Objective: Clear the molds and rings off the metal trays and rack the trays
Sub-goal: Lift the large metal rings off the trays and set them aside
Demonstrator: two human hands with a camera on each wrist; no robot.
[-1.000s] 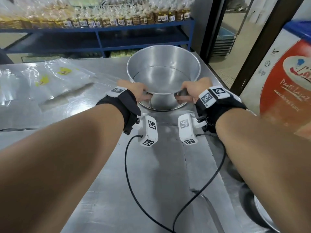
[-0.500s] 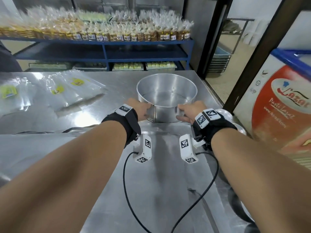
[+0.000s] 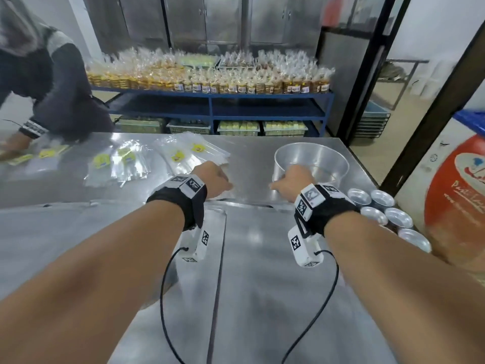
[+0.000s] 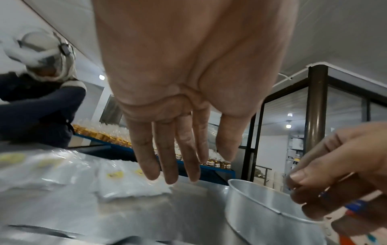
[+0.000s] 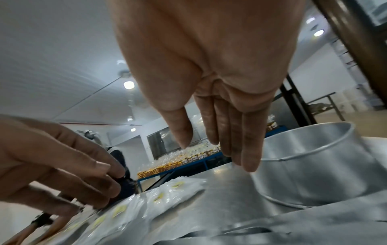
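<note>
A large round metal mold [image 3: 311, 164] stands upright on the steel table, beyond the far edge of the flat metal trays [image 3: 262, 271] that lie under my forearms. My left hand [image 3: 223, 183] hovers left of the mold with straight fingers [image 4: 167, 157] and holds nothing. My right hand [image 3: 280, 183] hangs just in front of the mold [image 5: 314, 165], its fingers [image 5: 249, 149] straight and empty. Neither hand touches the mold [image 4: 261, 215]. Several small round molds [image 3: 378, 206] sit in a cluster at the table's right edge.
Clear plastic bags with yellow labels [image 3: 178, 153] lie on the table's far left half. Another person [image 3: 47, 82] leans over them at the far left. A blue shelf of packed goods [image 3: 210, 82] stands behind the table. A doorway opens at the right.
Both hands held the large round mold a second ago; it now stands farther out on the table and both hands have let go and drawn back. The head view has tilted up.
</note>
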